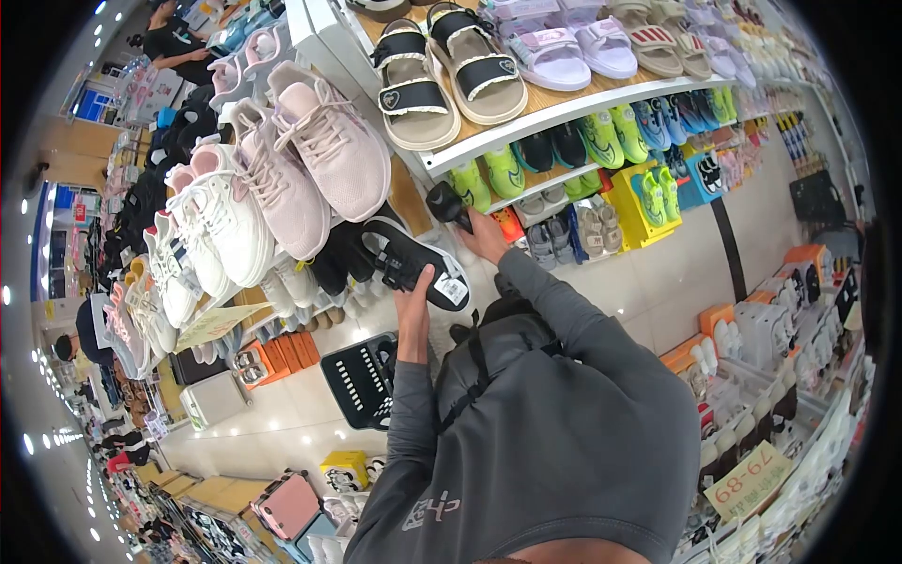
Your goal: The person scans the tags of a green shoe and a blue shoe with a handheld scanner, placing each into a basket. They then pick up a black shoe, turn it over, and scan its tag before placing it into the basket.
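My left hand [413, 299] grips a black sandal [399, 254] with a white price sticker on its insole, held near the shelf's corner. A black handheld device [448, 205], its exact kind unclear, is held in my right hand [484, 235], just right of the sandal. Pale pink sneakers [334, 141] and white sneakers [230, 216] stand on the shelf to the left. Black-strapped sandals [413, 85] rest on the shelf above my hands.
Green sports shoes [601, 136] line the lower shelves ahead. A black crate [352, 381] sits on the floor at left. Shoe racks [752, 376] run along the right. A person [174, 42] stands at the far upper left.
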Available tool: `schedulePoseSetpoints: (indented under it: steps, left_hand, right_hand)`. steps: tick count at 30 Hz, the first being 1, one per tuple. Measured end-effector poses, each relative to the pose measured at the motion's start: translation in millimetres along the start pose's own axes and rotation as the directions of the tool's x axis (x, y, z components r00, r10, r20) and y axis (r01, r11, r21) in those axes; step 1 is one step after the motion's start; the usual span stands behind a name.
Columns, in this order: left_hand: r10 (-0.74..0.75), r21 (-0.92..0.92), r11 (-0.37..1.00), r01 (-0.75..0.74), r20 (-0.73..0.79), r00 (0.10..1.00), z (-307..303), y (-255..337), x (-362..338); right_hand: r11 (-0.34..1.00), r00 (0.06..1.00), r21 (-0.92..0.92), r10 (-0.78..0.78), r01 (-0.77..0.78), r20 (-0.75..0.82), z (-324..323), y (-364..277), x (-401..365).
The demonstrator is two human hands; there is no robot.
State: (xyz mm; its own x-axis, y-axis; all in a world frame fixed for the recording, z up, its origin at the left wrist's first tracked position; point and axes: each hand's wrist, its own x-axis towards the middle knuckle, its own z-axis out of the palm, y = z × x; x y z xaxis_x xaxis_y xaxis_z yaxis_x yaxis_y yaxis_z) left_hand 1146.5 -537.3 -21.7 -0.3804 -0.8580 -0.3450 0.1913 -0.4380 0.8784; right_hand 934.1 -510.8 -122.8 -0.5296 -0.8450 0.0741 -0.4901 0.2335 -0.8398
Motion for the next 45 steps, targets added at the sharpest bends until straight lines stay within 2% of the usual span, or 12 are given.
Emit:
schedulePoseSetpoints:
  steps: [8,9,12,16,18,21,24,26,32,35,39,45]
  left_hand:
    - [-0.067,0.047,0.997,0.065,0.047,0.997,-4,0,-2]
    - [-0.059,0.048,0.997,0.056,0.055,0.997,-4,5,-4]
    - [-0.034,0.063,0.998,0.032,0.036,0.999,-19,2,-3]
    - [-0.069,0.042,0.997,0.067,0.054,0.996,-32,24,-14]
    - [-0.061,0.04,0.997,0.06,0.018,0.998,-43,29,-20]
    - [-0.021,0.02,1.0,0.021,0.016,1.0,-62,32,-26]
    - [-0.033,-0.009,0.999,0.032,-0.035,0.999,-70,40,-34]
    - [-0.054,-0.068,0.996,0.051,-0.043,0.998,-79,39,-37]
    - [0.079,-0.115,0.989,-0.096,-0.147,0.986,-94,31,-48]
    - [0.089,-0.19,0.974,-0.127,-0.199,0.976,-97,34,-57]
    - [0.211,-0.145,0.955,-0.257,-0.275,0.938,-96,38,-64]
    - [0.256,-0.089,0.947,-0.307,-0.364,0.895,-100,34,-69]
  right_hand:
    - [0.996,0.996,0.057,-0.066,0.07,-0.066,-2,19,-4]
    - [0.994,0.999,0.108,-0.031,0.032,-0.013,-9,11,-7]
    - [0.957,0.989,0.254,-0.147,0.137,0.019,-55,-45,-20]
    - [0.959,0.988,0.257,-0.139,0.118,0.062,-88,-88,-41]
    - [0.964,0.977,0.265,-0.039,-0.019,0.209,-105,-103,-53]
    - [0.959,0.883,0.185,0.11,-0.214,0.456,-132,-129,-67]
    - [0.983,0.875,0.181,-0.054,-0.039,0.482,-144,-145,-84]
    - [0.988,0.831,0.148,-0.039,-0.052,0.554,-153,-164,-94]
    - [0.988,0.734,0.124,-0.019,-0.089,0.679,-155,-189,-127]
    - [0.988,0.728,0.131,-0.028,-0.085,0.685,-148,-200,-138]
    - [0.989,0.727,0.131,-0.039,-0.071,0.686,-141,-214,-144]
    - [0.989,0.723,0.121,-0.026,-0.08,0.69,-136,-227,-150]
